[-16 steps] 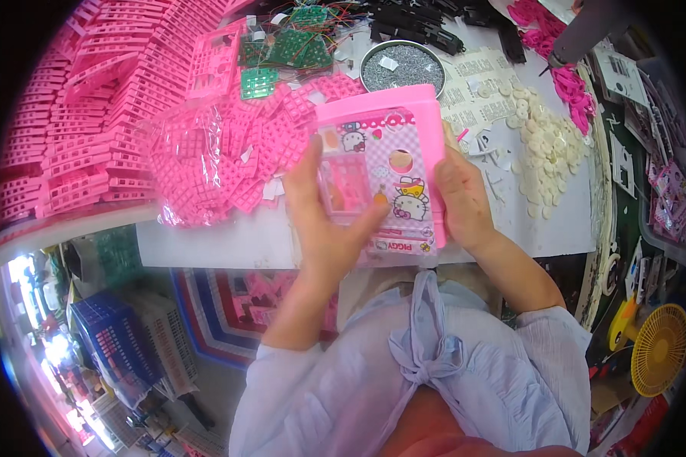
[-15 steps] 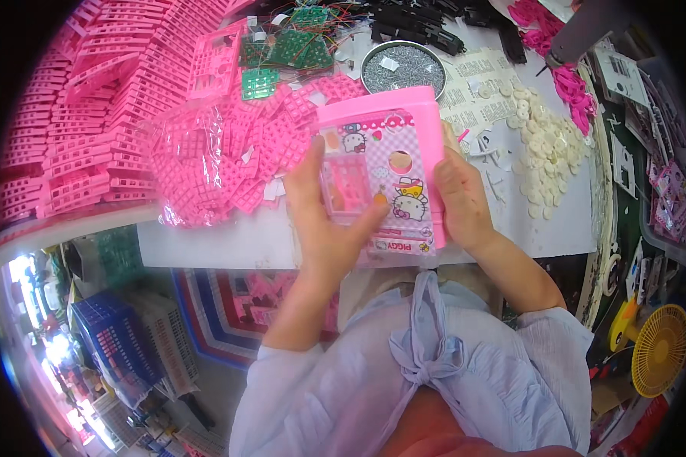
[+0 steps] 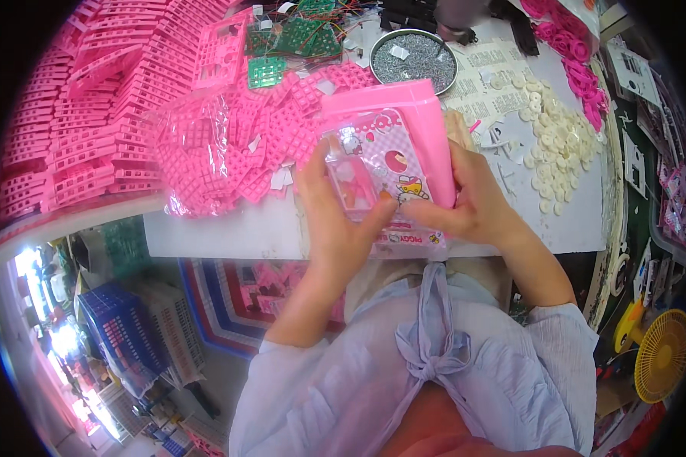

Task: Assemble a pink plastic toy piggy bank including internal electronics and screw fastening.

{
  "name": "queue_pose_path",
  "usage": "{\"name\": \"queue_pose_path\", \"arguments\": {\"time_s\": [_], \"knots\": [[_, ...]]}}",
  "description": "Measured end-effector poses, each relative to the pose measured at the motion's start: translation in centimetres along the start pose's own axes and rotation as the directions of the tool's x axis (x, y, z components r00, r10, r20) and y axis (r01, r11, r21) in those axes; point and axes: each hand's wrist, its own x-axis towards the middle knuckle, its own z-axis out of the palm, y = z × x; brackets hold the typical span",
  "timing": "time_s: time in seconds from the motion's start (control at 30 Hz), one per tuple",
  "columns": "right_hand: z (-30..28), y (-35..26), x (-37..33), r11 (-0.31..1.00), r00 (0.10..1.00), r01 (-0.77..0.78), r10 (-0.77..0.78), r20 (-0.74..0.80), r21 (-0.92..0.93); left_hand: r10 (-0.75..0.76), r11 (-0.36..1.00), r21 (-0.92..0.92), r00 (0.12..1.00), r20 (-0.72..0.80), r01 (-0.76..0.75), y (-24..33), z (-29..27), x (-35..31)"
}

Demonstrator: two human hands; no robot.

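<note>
Over the table's near edge I hold a pink plastic case [image 3: 427, 126], with a clear panel with printed cartoon art [image 3: 370, 137] against its front. The panel has a round hole and a rectangular window, and it sits slightly askew on the case. My left hand [image 3: 334, 202] grips the left side, thumb across the lower front. From the right edge my right hand [image 3: 476, 194] holds the case, its thumb pressed on the panel's lower front. The fingers behind are mostly hidden.
Pink frames [image 3: 91, 114] are stacked at left, beside bagged pink keypad pieces [image 3: 206, 145]. Green circuit boards [image 3: 305, 38] and a round tray of screws [image 3: 413, 61] lie behind. White discs [image 3: 556, 145] spread at right. A blurred dark cylinder [image 3: 461, 15] hangs at the top.
My right thumb has moved from the case's side onto the panel's front. The panel now tilts relative to the case. The dark cylinder has swung left. The view has shifted slightly.
</note>
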Motion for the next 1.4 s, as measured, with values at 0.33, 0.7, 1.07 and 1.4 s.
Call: {"name": "queue_pose_path", "arguments": {"time_s": [0.33, 0.7, 1.07, 1.4], "knots": [[0.8, 1.8, -0.6, 0.997, 0.997, 0.076, -0.075, -0.021, 0.008, -0.128, 0.991, 0.044, 0.987, 0.097, 0.125, 1.5, -1.5, 0.0], [1.6, 1.4, -0.8, 0.897, 0.979, -0.201, 0.200, 0.043, 0.394, -0.037, 0.996, 0.083, 0.995, 0.088, 0.030, -0.2, -0.5, -0.2], [-0.7, 1.9, -2.6, 0.730, 0.852, -0.524, 0.457, 0.257, 0.439, -0.354, 0.711, -0.664, 0.934, -0.051, 0.233, -2.6, 0.3, 3.8], [0.6, 1.0, -3.8, 0.827, 0.965, -0.246, 0.257, 0.050, 0.506, -0.329, 0.652, -0.751, 0.930, -0.161, 0.101, -0.2, 0.0, 5.4]]}}
